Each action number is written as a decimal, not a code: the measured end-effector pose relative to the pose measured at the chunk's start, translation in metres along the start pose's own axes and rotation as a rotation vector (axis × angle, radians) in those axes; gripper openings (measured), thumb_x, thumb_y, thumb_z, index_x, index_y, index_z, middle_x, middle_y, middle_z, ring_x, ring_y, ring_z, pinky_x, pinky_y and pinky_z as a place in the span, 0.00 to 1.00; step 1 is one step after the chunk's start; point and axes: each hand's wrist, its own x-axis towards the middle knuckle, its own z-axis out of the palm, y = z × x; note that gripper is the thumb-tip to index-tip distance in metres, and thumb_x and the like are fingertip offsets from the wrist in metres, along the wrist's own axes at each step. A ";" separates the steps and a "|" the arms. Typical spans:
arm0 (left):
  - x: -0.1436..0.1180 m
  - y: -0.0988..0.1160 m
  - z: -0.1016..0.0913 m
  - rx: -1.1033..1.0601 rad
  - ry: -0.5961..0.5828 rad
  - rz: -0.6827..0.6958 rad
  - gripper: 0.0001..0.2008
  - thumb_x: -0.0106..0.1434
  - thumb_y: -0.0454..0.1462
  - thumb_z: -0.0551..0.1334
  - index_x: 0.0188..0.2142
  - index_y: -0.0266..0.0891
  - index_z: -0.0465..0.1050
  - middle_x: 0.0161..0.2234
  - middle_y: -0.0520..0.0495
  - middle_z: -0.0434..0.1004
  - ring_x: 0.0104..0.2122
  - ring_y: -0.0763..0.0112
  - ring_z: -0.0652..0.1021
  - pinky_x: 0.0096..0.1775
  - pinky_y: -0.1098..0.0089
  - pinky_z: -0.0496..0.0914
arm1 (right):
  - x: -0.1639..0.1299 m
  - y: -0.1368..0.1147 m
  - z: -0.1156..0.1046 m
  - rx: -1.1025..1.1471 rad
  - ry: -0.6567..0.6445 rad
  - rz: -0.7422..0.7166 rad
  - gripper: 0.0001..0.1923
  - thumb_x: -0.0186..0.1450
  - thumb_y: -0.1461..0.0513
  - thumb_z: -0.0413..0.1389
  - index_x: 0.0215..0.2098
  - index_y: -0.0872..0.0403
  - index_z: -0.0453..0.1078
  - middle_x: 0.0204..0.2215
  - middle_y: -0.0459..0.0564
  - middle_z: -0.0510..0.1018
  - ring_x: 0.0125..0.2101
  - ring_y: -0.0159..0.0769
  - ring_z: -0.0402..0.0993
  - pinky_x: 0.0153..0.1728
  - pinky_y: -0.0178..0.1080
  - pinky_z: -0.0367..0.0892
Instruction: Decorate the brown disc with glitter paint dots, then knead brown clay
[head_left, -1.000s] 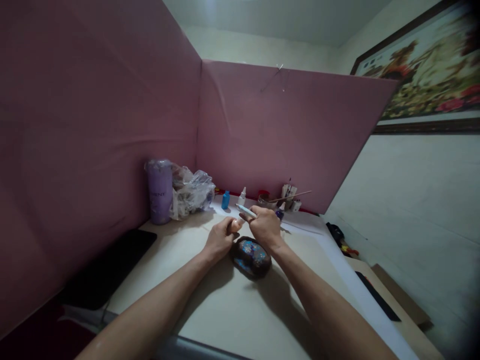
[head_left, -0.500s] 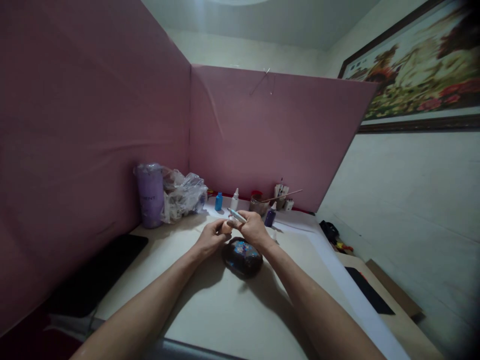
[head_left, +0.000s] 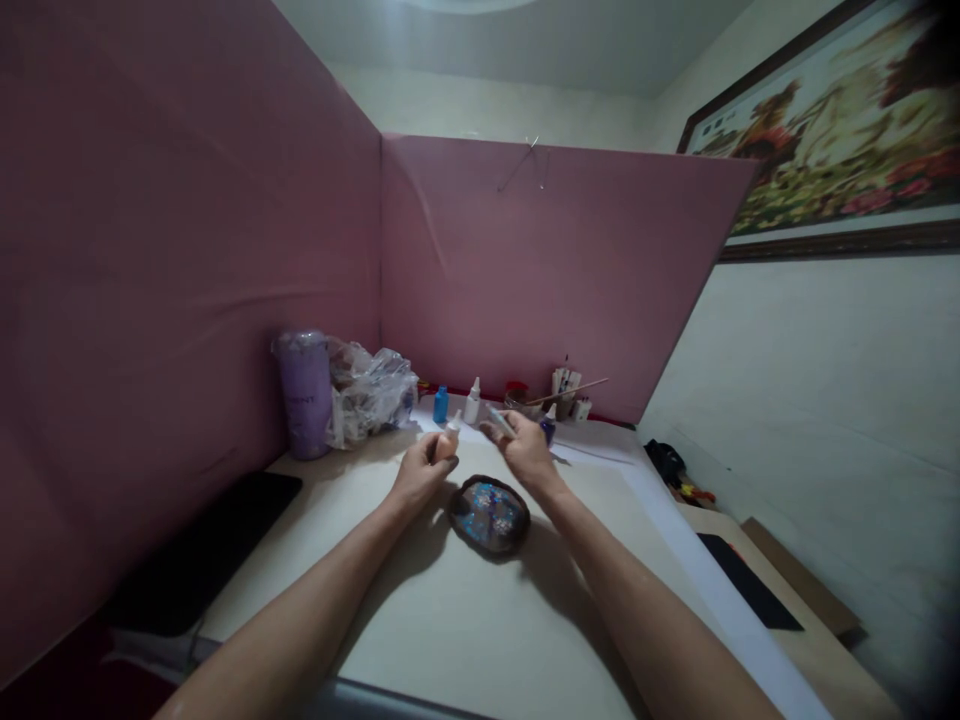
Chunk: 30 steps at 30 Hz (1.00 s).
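My left hand (head_left: 424, 468) is closed around a small peach-coloured squeeze bottle (head_left: 447, 443), its white nozzle pointing up. In my right hand (head_left: 527, 452) is a slim, pale blue-white pen-like tool (head_left: 500, 421), held between thumb and fingers. The two hands are apart, over the middle of the table. Just below them lies a dark, rounded oval piece (head_left: 491, 517) with blue, purple and whitish paint marks on its top. A dark purple bottle (head_left: 548, 427) with a white nozzle stands behind my right hand, partly covered by it.
A blue bottle (head_left: 440, 405) and a white nozzle bottle (head_left: 472, 402) stand at the back. Near them are a jar (head_left: 519, 400) and a holder with brushes (head_left: 564, 385). A purple tumbler (head_left: 305, 397), plastic bags (head_left: 371, 395) and a black mat (head_left: 210, 550) are on the left.
My hands have moved apart: the right shifted right with the pen-like tool, and the peach bottle's white nozzle now shows. The view has shifted slightly.
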 end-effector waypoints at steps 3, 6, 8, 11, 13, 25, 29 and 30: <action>0.004 -0.004 -0.004 -0.065 0.079 -0.091 0.14 0.49 0.41 0.63 0.36 0.37 0.70 0.31 0.51 0.70 0.31 0.71 0.71 0.31 0.72 0.69 | 0.009 0.029 -0.036 -0.140 0.168 0.095 0.19 0.62 0.51 0.49 0.34 0.56 0.76 0.24 0.49 0.78 0.25 0.36 0.71 0.27 0.34 0.61; 0.009 -0.010 -0.007 -0.038 0.161 -0.131 0.16 0.47 0.41 0.64 0.35 0.37 0.69 0.29 0.51 0.69 0.29 0.71 0.70 0.29 0.72 0.68 | 0.006 0.059 -0.068 -0.218 0.229 0.172 0.21 0.62 0.51 0.48 0.32 0.56 0.77 0.23 0.52 0.77 0.25 0.39 0.71 0.26 0.36 0.60; 0.013 -0.014 -0.010 0.036 0.201 -0.107 0.14 0.47 0.40 0.63 0.34 0.36 0.70 0.28 0.51 0.70 0.28 0.71 0.70 0.31 0.72 0.67 | -0.001 0.078 -0.079 -0.250 0.213 0.203 0.21 0.61 0.51 0.48 0.30 0.56 0.77 0.22 0.53 0.77 0.26 0.41 0.71 0.26 0.37 0.59; 0.017 -0.019 -0.016 0.132 0.273 -0.081 0.13 0.47 0.38 0.62 0.34 0.37 0.71 0.29 0.51 0.73 0.29 0.70 0.72 0.32 0.71 0.66 | -0.015 0.099 -0.081 -0.265 0.146 0.223 0.17 0.59 0.53 0.51 0.29 0.55 0.77 0.24 0.53 0.79 0.28 0.42 0.73 0.27 0.37 0.60; 0.019 -0.022 -0.022 0.195 0.334 -0.082 0.13 0.47 0.38 0.62 0.34 0.37 0.72 0.31 0.50 0.75 0.30 0.69 0.73 0.33 0.71 0.66 | -0.023 0.108 -0.077 -0.271 0.098 0.236 0.14 0.58 0.53 0.54 0.29 0.54 0.77 0.24 0.51 0.79 0.27 0.42 0.73 0.27 0.36 0.60; 0.026 -0.036 -0.035 0.489 0.432 -0.200 0.14 0.50 0.36 0.61 0.38 0.39 0.72 0.30 0.50 0.76 0.30 0.70 0.75 0.31 0.74 0.65 | -0.032 0.100 -0.061 -0.599 -0.098 0.193 0.11 0.60 0.54 0.54 0.33 0.50 0.74 0.31 0.49 0.80 0.31 0.38 0.71 0.26 0.35 0.51; 0.027 -0.038 -0.034 0.501 0.404 -0.199 0.14 0.50 0.36 0.63 0.38 0.39 0.71 0.31 0.50 0.76 0.31 0.69 0.75 0.34 0.72 0.67 | -0.034 0.099 -0.059 -0.618 -0.097 0.170 0.10 0.61 0.55 0.53 0.33 0.50 0.75 0.32 0.50 0.80 0.31 0.38 0.71 0.26 0.35 0.50; 0.027 -0.039 -0.034 0.505 0.403 -0.187 0.15 0.50 0.36 0.64 0.39 0.39 0.71 0.33 0.49 0.76 0.33 0.68 0.76 0.36 0.71 0.67 | -0.034 0.100 -0.059 -0.618 -0.094 0.165 0.10 0.61 0.56 0.53 0.33 0.50 0.75 0.32 0.50 0.80 0.31 0.38 0.71 0.27 0.35 0.50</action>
